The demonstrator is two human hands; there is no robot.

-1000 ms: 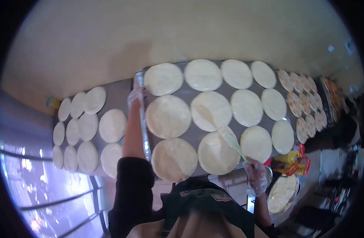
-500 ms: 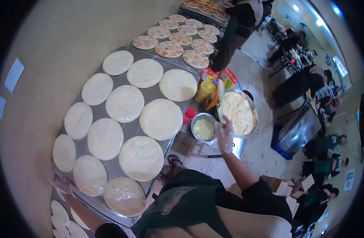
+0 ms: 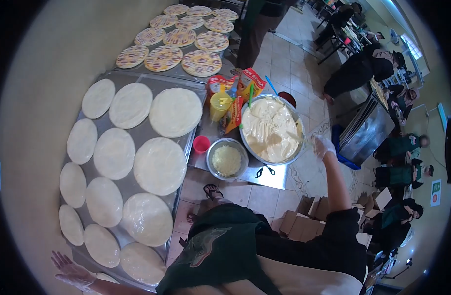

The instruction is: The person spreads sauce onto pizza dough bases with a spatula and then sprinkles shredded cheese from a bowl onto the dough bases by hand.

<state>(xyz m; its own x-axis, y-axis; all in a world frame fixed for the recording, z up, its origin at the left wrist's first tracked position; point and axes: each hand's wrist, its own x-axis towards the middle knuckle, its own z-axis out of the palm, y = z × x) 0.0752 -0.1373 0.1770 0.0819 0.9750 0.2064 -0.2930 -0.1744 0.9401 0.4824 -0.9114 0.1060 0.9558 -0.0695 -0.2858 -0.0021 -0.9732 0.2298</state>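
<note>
The right hand (image 3: 324,147) is now reaching the bowl's (image 3: 303,142) right rim, no longer showing the spatula; its grip I cannot tell. So the work seems to be pausing at the cream (image 3: 270,125). The left hand (image 3: 70,271) is spreading wide beside the near dough rounds (image 3: 142,263). One packet (image 3: 251,82) is showing "EXTRA".

Left hand (image 3: 73,273) wide-splayed; right hand (image 3: 324,147) outstretched

Dough rounds (image 3: 113,153) on a grey tray (image 3: 129,187), bowls (image 3: 242,158) on a table (image 3: 280,180)
</note>
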